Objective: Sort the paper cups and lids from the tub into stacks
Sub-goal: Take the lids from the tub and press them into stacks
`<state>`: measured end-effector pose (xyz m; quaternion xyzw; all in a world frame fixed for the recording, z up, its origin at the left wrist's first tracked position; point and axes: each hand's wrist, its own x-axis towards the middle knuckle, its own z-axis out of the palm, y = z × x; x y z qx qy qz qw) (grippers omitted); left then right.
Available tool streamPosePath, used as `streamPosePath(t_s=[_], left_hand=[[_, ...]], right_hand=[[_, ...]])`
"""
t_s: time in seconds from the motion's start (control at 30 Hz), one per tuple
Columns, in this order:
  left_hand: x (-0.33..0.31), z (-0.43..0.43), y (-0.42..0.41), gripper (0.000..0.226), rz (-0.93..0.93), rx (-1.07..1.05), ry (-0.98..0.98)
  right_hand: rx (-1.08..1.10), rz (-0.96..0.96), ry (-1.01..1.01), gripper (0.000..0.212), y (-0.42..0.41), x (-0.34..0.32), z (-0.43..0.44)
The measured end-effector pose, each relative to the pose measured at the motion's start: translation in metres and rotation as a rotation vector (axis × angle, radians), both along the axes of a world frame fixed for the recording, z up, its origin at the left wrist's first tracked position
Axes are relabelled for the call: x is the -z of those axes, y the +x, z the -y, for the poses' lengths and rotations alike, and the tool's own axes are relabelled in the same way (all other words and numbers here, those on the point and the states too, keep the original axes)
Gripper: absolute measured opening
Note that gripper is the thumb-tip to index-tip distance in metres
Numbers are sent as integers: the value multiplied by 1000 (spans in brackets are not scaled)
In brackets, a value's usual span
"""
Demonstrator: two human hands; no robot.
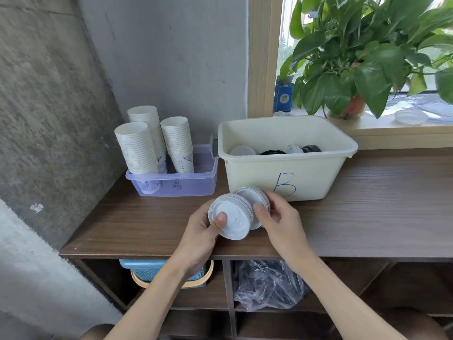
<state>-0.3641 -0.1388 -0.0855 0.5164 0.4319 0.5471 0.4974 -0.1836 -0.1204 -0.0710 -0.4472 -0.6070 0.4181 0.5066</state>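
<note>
Left hand [203, 231] gripped a white lid stack [231, 218], right hand [277, 217] pinched a second lid stack [255, 200] just beside it, at 7 o'clock of the cream tub [289, 177]; misaligned rims on merging could have jammed or spilled loose lids.

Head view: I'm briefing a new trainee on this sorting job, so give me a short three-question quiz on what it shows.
1. How many cup stacks stand in the purple tray?
2. True or false: the cream tub marked B holds only white lids.
3. What do the left hand and right hand grip? A) paper cups B) white lid stacks C) nothing

Key: 1. Three. 2. False: black lids lie in it too. 3. B.
</note>
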Motion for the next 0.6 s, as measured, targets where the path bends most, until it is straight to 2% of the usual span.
streamPosePath(t_s=[0.07, 0.27, 0.4, 0.53, 0.6], left_hand=[[1, -1, 0, 65, -31, -30, 23], [8, -5, 0, 44, -150, -66, 84], [10, -6, 2, 32, -213, -73, 101], [8, -5, 6, 46, -246, -74, 107], [7, -5, 7, 55, -267, -80, 109]], right_hand=[[-45, -31, 0, 35, -1, -1, 1], [-111, -104, -40, 42, -4, 0, 1], [-122, -99, -33, 38, -4, 4, 1], [-181, -137, -98, 35, -4, 4, 1], [-235, -108, -112, 46, -6, 3, 3]])
